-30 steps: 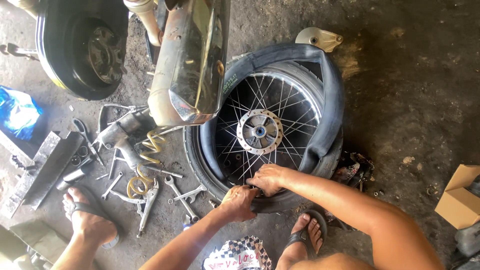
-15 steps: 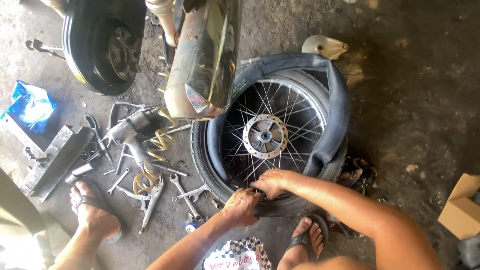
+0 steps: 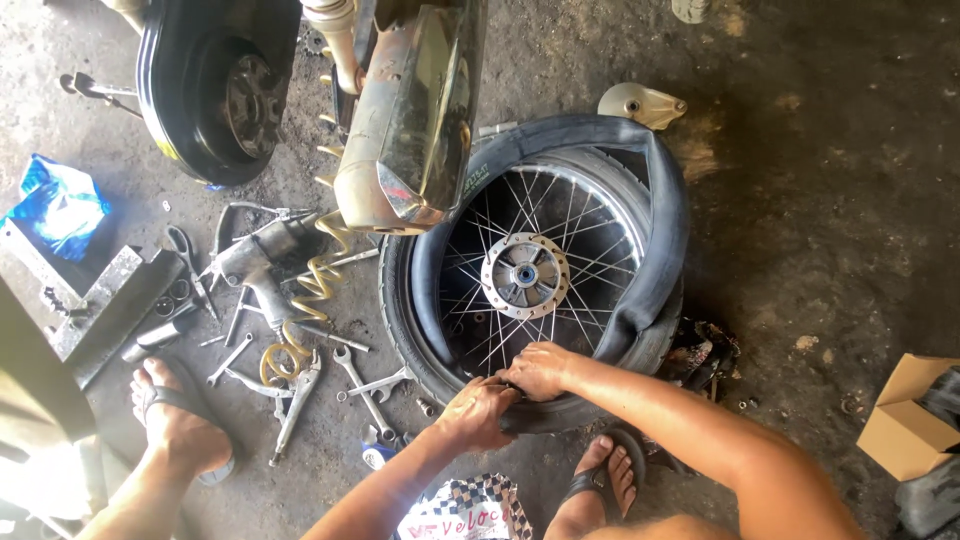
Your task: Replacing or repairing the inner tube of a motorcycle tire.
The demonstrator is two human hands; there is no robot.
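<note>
A spoked motorcycle wheel (image 3: pixel 524 275) lies flat on the concrete floor with its black tyre (image 3: pixel 400 320) around it. A black inner tube (image 3: pixel 665 225) loops loosely over the rim, half out of the tyre. My left hand (image 3: pixel 478 412) presses on the tyre's near edge. My right hand (image 3: pixel 538 368) sits beside it at the rim, fingers curled on the tube where it meets the tyre.
A motorcycle's exhaust (image 3: pixel 415 110) and rear wheel (image 3: pixel 215 90) hang over the far left. Wrenches (image 3: pixel 360 385), pliers, an impact tool (image 3: pixel 255 265) with coiled yellow hose lie left of the wheel. My sandalled feet (image 3: pixel 180 425) flank my arms. A cardboard box (image 3: pixel 905 415) stands right.
The view has shifted, so the wheel sits more centred in frame. Both hands stay at the tyre's near edge with little movement.
</note>
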